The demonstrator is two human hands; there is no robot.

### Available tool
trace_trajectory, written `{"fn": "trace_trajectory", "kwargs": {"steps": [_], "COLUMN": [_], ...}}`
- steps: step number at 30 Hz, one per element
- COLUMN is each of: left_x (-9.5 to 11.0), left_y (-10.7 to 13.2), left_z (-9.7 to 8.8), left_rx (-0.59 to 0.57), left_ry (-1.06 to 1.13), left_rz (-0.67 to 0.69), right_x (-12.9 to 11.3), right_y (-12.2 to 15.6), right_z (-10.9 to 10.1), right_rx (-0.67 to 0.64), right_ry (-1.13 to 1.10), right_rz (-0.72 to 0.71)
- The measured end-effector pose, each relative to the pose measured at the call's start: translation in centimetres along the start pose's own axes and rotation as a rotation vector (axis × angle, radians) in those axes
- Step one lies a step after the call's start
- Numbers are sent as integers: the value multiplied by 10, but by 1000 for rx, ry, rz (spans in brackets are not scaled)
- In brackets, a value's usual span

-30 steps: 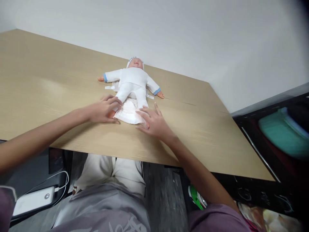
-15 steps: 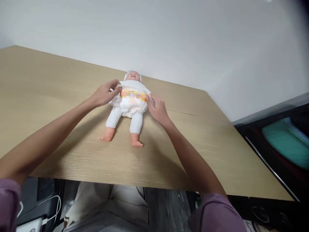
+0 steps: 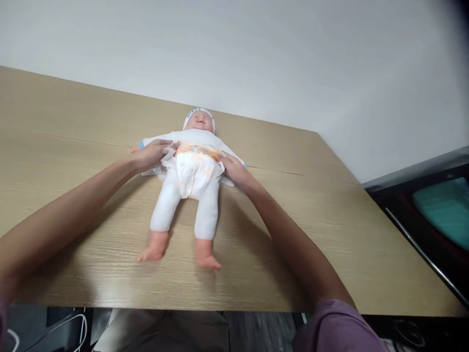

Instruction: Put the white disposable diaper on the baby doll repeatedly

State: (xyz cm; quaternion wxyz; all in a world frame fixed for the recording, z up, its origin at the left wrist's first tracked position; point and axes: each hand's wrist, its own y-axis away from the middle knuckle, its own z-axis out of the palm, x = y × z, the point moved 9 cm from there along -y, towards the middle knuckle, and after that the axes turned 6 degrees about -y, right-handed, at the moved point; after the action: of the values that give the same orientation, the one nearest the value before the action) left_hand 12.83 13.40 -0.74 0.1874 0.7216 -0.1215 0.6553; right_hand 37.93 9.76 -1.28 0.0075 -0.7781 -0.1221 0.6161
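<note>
A baby doll [image 3: 205,215] in white clothes and a white printed cap [image 3: 188,116] lies on its back, feet toward me. Round its hips sits a white diaper [image 3: 194,171] with an orange-yellow printed waistband. My left hand [image 3: 156,154] is closed at the waistband's left end, beside crumpled white side material. At the right end my right hand [image 3: 233,168] pinches the diaper's edge, thumb on the front. The fingertips of both hands are partly hidden.
The doll lies on a wooden table [image 3: 91,117] with a thin seam across it. A pale wall [image 3: 234,58] rises behind. To the right stands a dark object with a teal panel [image 3: 443,210]. A white cable [image 3: 78,318] hangs below the front edge.
The doll's legs and diaper now appear lower and nearer to me, with the legs stretched straighter. Both hands have lowered at the diaper's sides, and the doll's arms now show.
</note>
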Motion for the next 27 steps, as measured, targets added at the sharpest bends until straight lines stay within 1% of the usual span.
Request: {"fn": "trace_trajectory", "kwargs": {"steps": [2,4,6,7,9,10,11,12,13,14,15,16,17,18,20,23,25,27], "left_x": [-2,3,17,27,53,68,84,99,109,115,115,110,103,96,84,76,74,72], "left_y": [8,8,5,5,9,14,20,28,35,41,45,46,45,43,38,35,35,35], "left_z": [-2,-15,-27,-29,-26,-20,-9,7,29,54,78,99,115,126,135,135,132,131], "left_rx": [-32,22,90,114,173,218,261,288,278,232,163,93,41,15,18,55,71,80], "left_ry": [-34,-119,-237,-299,-432,-513,-608,-713,-818,-913,-994,-1065,-1126,-1178,-1258,-1312,-1326,-1322], "left_rz": [-62,-98,-92,-66,39,125,232,356,481,592,672,713,721,710,674,657,652,654], "right_x": [1,1,0,-2,-4,-5,-5,-5,-4,-3,-2,1,5,10,20,29,31,28], "right_y": [11,17,23,29,46,57,67,78,87,94,99,102,102,101,97,93,92,91], "right_z": [-2,-13,-29,-37,-46,-47,-46,-44,-41,-37,-35,-34,-34,-35,-38,-43,-45,-46], "right_rx": [-52,-28,79,141,237,265,281,289,293,297,301,305,308,309,302,275,239,196], "right_ry": [-34,-41,-11,24,148,236,335,441,543,633,704,748,769,772,748,696,640,525], "right_rz": [40,45,24,8,-16,-26,-36,-49,-64,-82,-96,-96,-76,-41,53,172,206,196]}}
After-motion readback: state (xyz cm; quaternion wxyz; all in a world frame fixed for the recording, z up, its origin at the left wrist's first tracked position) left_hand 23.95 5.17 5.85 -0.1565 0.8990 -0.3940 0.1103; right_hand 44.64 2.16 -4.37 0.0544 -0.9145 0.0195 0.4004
